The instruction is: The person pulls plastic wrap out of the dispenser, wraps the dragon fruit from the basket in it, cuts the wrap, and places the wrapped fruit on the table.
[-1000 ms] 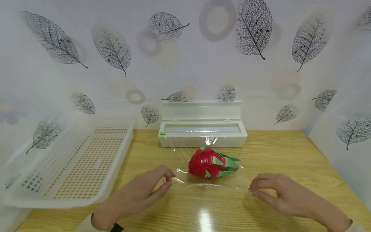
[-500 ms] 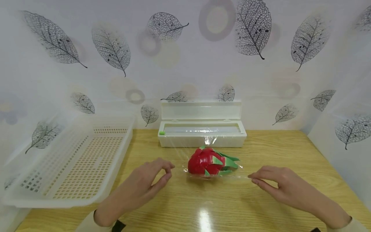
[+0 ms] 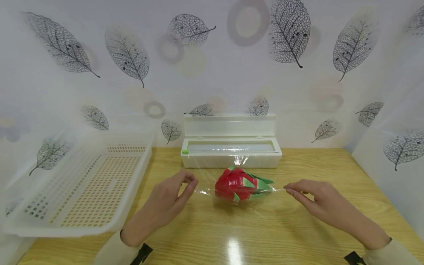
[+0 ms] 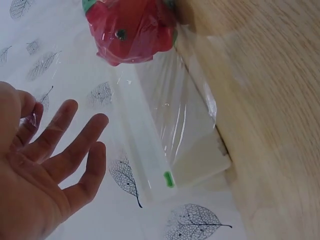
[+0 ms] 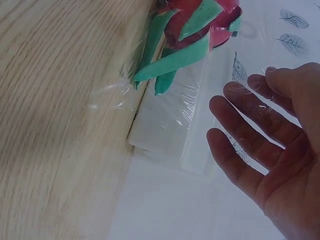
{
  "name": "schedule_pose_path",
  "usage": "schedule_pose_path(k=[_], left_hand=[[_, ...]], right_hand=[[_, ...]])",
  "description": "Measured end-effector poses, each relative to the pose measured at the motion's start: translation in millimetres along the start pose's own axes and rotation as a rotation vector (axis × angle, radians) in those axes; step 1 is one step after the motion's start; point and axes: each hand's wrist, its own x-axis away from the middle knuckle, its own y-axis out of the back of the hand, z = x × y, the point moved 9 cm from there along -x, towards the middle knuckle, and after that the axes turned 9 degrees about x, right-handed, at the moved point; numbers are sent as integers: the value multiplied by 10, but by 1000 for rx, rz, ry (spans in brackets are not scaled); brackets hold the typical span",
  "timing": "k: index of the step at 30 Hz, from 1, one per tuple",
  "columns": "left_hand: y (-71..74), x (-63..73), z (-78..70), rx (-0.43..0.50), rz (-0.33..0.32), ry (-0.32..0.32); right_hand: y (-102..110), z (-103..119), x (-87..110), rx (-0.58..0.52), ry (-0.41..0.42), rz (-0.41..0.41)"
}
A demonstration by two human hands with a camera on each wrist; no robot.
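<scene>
A red dragon fruit (image 3: 232, 184) with green leaf tips lies on the wooden table (image 3: 212, 235). Clear cling film (image 3: 203, 191) stretches from the white dispenser box (image 3: 228, 162) across the fruit. My left hand (image 3: 169, 197) pinches one corner of the film between thumb and index finger, left of the fruit. On the other side, my right hand (image 3: 326, 202) pinches the opposite corner, level with the leaf tips. In both wrist views the remaining fingers are spread and loosely bent. Being transparent, the film's exact edge is hard to follow.
The dispenser's lid (image 3: 230, 126) is raised, with a film roll (image 3: 232, 148) inside and a small green slider (image 3: 185, 151) at its left end. At left stands a white perforated basket (image 3: 132, 200). A leaf-patterned sheet (image 3: 212, 81) covers the wall behind.
Both hands have risen in the head view, away from the body, carrying the film's near edge up and back over the dragon fruit. The fruit, box and basket stay where they were.
</scene>
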Motion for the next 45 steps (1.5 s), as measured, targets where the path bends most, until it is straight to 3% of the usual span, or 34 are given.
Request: schedule_pose_path(k=[10, 19, 36, 40, 45], left_hand=[[-79, -27, 184, 6, 14, 148], [-144, -4, 321, 61, 49, 251], [-93, 26, 360, 156, 42, 306], [-92, 29, 357, 163, 47, 296], [-95, 32, 359, 171, 50, 294]], right_hand=[[-82, -96, -37, -21, -92, 58], [-121, -153, -31, -88, -69, 41], [-86, -230, 8, -109, -160, 123], [-83, -273, 28, -168, -218, 141], [-116, -377, 88, -369, -361, 208]])
